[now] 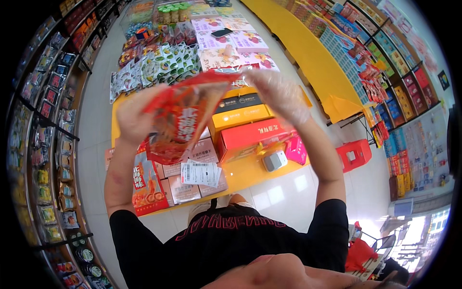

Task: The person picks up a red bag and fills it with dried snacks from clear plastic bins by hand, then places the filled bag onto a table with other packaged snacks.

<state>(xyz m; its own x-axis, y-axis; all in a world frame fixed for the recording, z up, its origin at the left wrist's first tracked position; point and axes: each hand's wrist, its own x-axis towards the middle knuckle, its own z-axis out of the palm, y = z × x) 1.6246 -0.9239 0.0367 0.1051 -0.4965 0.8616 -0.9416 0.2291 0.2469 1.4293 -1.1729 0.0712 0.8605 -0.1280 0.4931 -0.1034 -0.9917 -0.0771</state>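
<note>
A red plastic snack bag (180,126) with a see-through window and printed writing hangs tilted above the table. My left hand (135,115), bare, grips it at its upper left side. At the bag's upper right corner, my right hand (276,95) in a clear plastic glove pinches the edge; motion blurs the fingertips. Food pieces show inside the bag. Under it, a flat red printed pouch (148,184) lies at the table's left end. Printed paper slips (200,174) rest on grey-pink cartons (184,189) close to my body.
A yellow-covered table (238,177) bears a red gift box (249,137), a small white-grey device (274,161) and green-white packets (171,63). A smartphone (222,33) lies on floral boxes (249,39). A red plastic stool (355,155) stands at right; stocked shelves (54,126) line the left.
</note>
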